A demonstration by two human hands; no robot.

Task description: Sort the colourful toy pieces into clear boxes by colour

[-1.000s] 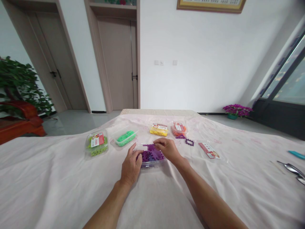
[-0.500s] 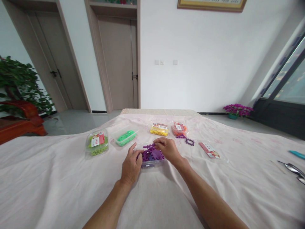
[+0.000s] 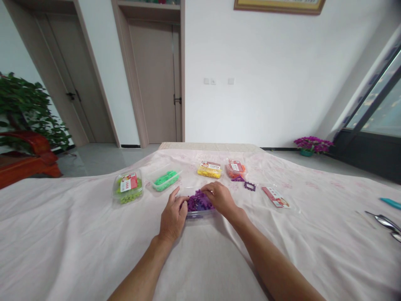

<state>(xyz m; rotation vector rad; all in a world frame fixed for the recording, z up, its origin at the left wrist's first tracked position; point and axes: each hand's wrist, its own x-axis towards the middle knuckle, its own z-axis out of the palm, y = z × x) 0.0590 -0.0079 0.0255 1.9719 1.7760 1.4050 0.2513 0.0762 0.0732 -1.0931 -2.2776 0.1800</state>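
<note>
A clear plastic box of purple puzzle pieces sits on the pink tablecloth in front of me. My left hand grips the box's left near edge, fingers curled on its rim. Over the right side of the box, my right hand presses its bent fingers down onto the purple pieces.
Further back stand boxes of light green pieces, green pieces, yellow pieces and orange pieces. Two loose purple pieces and a loose lid lie to the right. Metal spoons and a teal handle lie at far right.
My right hand has lowered the purple pieces it held above the box down into it. The left hand has stayed on the box's edge.
</note>
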